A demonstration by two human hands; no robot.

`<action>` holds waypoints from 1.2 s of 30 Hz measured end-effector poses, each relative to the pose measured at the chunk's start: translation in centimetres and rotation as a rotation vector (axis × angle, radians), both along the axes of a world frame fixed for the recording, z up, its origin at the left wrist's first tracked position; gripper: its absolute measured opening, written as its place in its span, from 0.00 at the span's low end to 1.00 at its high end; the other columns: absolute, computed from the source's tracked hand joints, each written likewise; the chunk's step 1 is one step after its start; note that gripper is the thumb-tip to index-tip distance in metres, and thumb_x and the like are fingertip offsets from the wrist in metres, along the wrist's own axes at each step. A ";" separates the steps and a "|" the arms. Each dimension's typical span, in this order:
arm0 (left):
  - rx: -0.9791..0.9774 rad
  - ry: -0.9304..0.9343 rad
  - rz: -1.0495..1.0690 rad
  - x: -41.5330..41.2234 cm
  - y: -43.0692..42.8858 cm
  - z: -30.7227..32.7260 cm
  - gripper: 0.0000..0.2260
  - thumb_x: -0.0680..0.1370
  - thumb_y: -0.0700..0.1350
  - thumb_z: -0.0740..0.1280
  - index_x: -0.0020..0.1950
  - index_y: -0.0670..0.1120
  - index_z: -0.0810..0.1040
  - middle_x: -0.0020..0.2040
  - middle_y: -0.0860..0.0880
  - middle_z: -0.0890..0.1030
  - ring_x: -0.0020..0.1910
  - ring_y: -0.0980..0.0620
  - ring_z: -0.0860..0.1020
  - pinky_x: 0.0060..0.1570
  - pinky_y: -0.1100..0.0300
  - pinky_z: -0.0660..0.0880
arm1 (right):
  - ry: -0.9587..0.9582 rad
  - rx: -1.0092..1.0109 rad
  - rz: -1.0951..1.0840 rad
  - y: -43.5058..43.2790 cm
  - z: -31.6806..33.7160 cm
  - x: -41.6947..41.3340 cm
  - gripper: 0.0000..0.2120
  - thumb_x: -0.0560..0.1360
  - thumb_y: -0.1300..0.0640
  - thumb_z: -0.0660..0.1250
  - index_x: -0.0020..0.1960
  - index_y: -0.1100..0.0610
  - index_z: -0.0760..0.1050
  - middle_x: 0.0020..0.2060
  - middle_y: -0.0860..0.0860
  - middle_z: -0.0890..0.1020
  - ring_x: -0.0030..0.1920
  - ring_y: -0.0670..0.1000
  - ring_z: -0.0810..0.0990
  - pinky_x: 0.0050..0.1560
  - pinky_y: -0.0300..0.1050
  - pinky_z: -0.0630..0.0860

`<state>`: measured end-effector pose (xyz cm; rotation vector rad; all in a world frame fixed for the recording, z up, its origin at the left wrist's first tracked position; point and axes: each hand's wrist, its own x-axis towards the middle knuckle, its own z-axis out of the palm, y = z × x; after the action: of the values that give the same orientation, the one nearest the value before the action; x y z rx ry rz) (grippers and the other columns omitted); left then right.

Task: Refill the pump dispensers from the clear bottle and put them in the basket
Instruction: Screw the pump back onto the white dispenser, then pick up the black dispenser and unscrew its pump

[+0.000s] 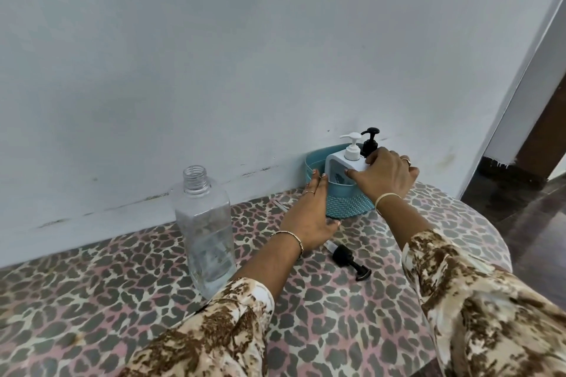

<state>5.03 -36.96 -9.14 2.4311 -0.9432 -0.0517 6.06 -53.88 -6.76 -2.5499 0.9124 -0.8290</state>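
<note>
A blue basket [349,203] stands against the wall at the table's far right. A white pump dispenser [340,167] stands inside it, and my right hand [384,177] grips the dispenser's top right side. Behind it a black pump head [369,141] of another dispenser rises above my fingers; its body is hidden. My left hand [309,217] lies flat against the basket's left front wall, fingers together. The clear bottle [205,232] stands uncapped at the left, holding a little liquid at the bottom.
A loose black pump head with its tube [349,260] lies on the leopard-print tablecloth [321,315] just below my left wrist. The pale wall runs close behind the table. The rounded table edge [502,242] drops off on the right to dark floor.
</note>
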 end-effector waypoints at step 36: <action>-0.391 -0.022 0.604 -16.4 23.7 -3.2 0.22 0.75 0.42 0.71 0.67 0.47 0.69 0.62 0.50 0.77 0.57 0.52 0.77 0.60 0.65 0.70 | -0.039 -0.016 0.800 27.6 -6.1 -16.8 0.12 0.74 0.55 0.64 0.57 0.51 0.74 0.52 0.48 0.79 0.54 0.50 0.76 0.56 0.44 0.72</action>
<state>-11.39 -13.26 -12.37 2.2414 -0.1690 0.3420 -10.73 -26.23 -12.86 -2.5517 -0.1594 -0.6131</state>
